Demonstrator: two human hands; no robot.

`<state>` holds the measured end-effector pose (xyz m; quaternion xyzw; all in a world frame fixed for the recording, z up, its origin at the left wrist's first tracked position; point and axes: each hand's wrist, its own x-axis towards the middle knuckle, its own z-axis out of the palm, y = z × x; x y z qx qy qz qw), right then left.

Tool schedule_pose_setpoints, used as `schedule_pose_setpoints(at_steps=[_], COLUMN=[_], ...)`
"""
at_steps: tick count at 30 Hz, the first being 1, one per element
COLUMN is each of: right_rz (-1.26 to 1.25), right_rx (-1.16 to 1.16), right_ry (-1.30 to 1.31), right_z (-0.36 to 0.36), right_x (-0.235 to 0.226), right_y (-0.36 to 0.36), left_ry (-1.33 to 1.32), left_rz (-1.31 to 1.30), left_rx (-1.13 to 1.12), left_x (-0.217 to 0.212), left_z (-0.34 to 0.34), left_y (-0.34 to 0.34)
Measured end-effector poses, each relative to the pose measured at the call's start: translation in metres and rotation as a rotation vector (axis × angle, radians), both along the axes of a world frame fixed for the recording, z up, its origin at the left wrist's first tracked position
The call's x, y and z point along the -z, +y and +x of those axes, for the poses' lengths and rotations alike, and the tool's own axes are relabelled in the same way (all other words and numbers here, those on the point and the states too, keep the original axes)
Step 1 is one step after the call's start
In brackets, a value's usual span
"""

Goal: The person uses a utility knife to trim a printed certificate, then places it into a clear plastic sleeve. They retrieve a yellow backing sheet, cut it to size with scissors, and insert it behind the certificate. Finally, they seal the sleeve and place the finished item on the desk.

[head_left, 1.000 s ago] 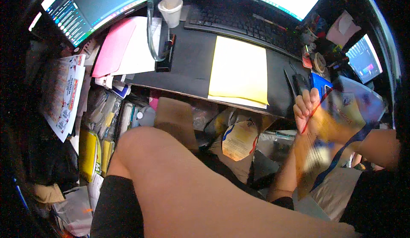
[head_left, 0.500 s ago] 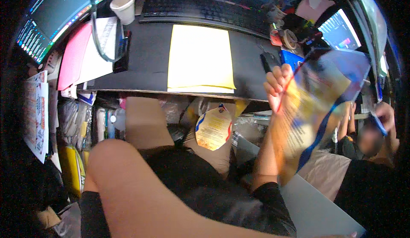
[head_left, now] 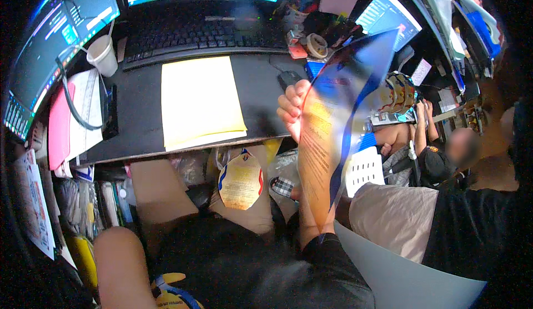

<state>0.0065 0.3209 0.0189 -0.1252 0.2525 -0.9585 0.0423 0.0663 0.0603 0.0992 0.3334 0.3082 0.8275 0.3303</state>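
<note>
My right hand (head_left: 291,109) is closed, fingers wrapped on the left edge of a large translucent printed sheet (head_left: 327,142) with blue and orange areas and lines of small text. The sheet stands tilted and bowed, covering part of my right forearm. On my beige-trousered leg lies a smaller cut-out print (head_left: 240,180), many-sided, cream and gold with blue and red side bands. My left arm (head_left: 119,259) runs down out of the lower edge, its hand out of view. Beside that arm, part of a yellow and blue printed piece (head_left: 175,293) shows.
Yellow paper (head_left: 202,104) lies on the black desk (head_left: 133,131), before a keyboard (head_left: 205,37) and near a mouse (head_left: 288,80). A white cup (head_left: 103,56) stands left, above pink and white papers (head_left: 62,115). Another person (head_left: 438,153) sits at the right, with a tape roll (head_left: 317,45) nearer.
The view has swung right, shifting the desk leftward. My right hand keeps hold of the sheet, now turned more edge-on. My left forearm has dropped from across my lap, and the yellow-blue piece has appeared.
</note>
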Motion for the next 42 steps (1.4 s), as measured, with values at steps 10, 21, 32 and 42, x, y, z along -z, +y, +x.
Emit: schedule_pose_setpoints(at_steps=[10,21,32,42], right_rz=[-0.036,-0.096,-0.103,-0.058], right_rx=[0.049,-0.006,-0.044,-0.041], right_ry=[0.007,0.073,0.103,0.056], right_z=[-0.001,-0.014,-0.014,-0.007], right_x=[0.011,0.017,0.013,0.009], right_y=[0.007,0.016,0.013,0.009], left_ry=[-0.193,0.085,0.486,1.345], left_rz=[0.31,-0.072,-0.331,-0.766], left_rx=[-0.119,-0.362,-0.602,-1.189], left_x=[-0.011,-0.015,-0.024,-0.11], left_z=[0.004,-0.011,-0.027,-0.013], left_y=[-0.013,-0.033,-0.077,-0.161])
